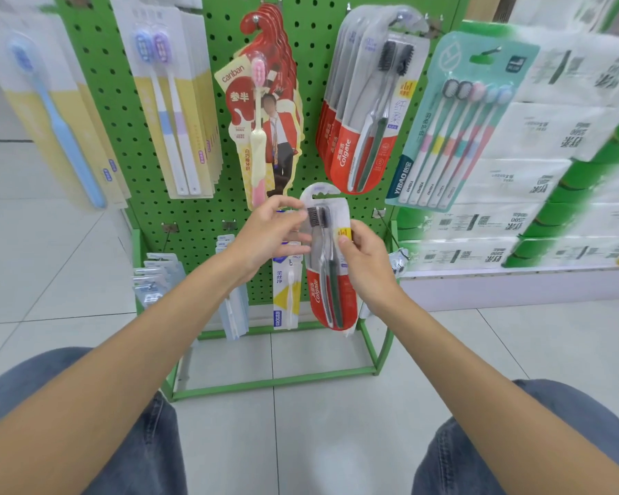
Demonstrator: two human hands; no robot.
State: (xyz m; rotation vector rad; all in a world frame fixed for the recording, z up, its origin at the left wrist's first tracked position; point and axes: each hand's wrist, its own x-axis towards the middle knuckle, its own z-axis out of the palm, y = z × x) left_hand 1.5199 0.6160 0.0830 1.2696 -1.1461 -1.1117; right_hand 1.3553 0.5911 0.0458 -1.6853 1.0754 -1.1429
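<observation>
A Colgate twin toothbrush pack [331, 280], red at the bottom with two dark brushes, is held upright in front of the green pegboard rack [201, 216]. My right hand [367, 266] grips its right edge, thumb on the front. My left hand [270, 237] pinches the pack's upper left edge near the bristles. Directly above, a stack of identical Colgate packs [365, 112] hangs on a hook.
Other packs hang on the rack: a red canban pack [261, 112], a five-brush YIBAO pack [458, 126], yellow twin packs [172, 112] and a blue brush pack [51, 112]. Small packs [286, 284] hang low. White tissue bundles [551, 155] fill the right shelf. My knees in jeans are below.
</observation>
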